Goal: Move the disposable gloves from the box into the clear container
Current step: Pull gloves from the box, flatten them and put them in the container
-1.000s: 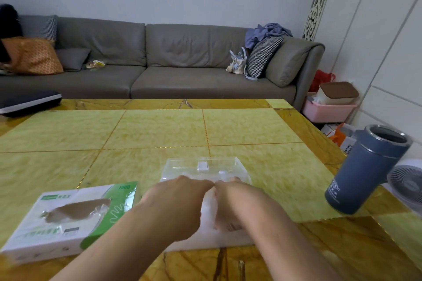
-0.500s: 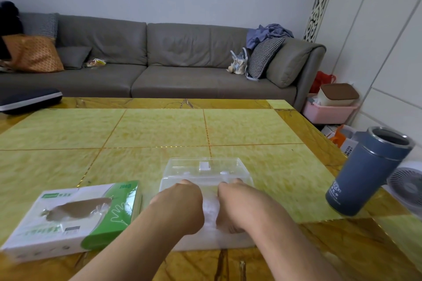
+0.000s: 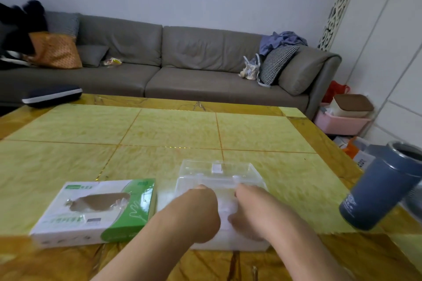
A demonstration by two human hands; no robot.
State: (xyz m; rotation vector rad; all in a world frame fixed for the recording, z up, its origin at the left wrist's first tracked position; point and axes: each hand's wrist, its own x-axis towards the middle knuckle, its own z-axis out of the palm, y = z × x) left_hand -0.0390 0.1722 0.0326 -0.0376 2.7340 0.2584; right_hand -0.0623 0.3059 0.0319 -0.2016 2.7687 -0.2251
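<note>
Since the earlier frames the two hands have drawn apart: a second ago their knuckles met over the clear container (image 3: pixel 219 189), and now a gap of pale contents shows between them. Both hands reach down into the container from its near side. The left hand (image 3: pixel 196 210) is bent at the wrist with its back toward the camera; its fingers point down into the container, out of sight, so whether they grasp anything cannot be told. The right hand (image 3: pixel 251 210) does likewise, its thumb curled low against the whitish mass inside, probably the gloves, though blur makes that uncertain; its grasp cannot be told either. The container stands on the yellow-green table (image 3: pixel 159 130), near the front edge, with a small clasp on its far wall. Just beside it on the left lies the glove box (image 3: pixel 96 210), white and green, flat, its oval opening facing up with a bit of thin film showing. A blue tumbler (image 3: pixel 381 189) stands near the table's right edge, well apart from the hands. A grey sofa (image 3: pixel 182 64) runs behind the table.
</note>
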